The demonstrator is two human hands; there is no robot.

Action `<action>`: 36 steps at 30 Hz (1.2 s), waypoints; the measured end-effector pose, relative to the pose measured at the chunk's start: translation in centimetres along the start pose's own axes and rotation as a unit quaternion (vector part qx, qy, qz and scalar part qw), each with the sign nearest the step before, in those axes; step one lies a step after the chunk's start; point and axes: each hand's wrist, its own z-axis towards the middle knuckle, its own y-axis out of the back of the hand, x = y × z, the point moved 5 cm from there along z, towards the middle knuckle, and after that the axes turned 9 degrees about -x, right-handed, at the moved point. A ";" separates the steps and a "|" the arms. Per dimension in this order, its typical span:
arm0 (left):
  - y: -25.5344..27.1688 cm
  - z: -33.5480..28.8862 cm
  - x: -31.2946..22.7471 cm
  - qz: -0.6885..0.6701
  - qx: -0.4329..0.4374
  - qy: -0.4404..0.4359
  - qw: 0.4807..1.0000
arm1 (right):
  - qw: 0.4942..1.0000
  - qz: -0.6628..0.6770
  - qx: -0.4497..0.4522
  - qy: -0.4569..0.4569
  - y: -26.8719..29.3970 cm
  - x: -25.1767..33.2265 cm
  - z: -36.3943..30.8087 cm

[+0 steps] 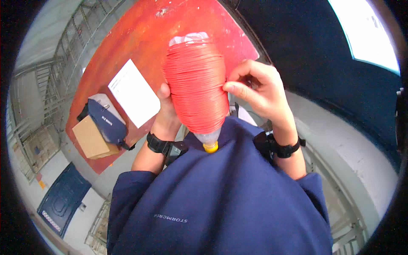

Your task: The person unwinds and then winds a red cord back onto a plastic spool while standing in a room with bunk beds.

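Note:
A plastic bottle (207,138) with a yellow cap (211,147) is held up in front of my chest, its cap end toward me. Red cord (195,85) is wound round it in many close turns, leaving only the crinkled clear far end and the neck bare. My left hand (169,108) grips the wrapped bottle from its left side, most fingers hidden behind it. At the right edge of the winding, my right hand (260,87) pinches thumb and forefinger together against the cord; the strand between the fingertips is too small to make out clearly.
Below the bottle spreads a red table (140,46) with worn marks. On its left part lie a white sheet of paper (135,94), a blue and grey bag (107,121) and a brown cardboard box (91,138). A dark blue panel (297,46) stands at the right.

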 end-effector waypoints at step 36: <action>-3.6 -14.2 8.2 -0.251 -0.220 -0.308 0.891 | 0.828 -0.025 0.557 0.062 -5.2 -0.7 0.8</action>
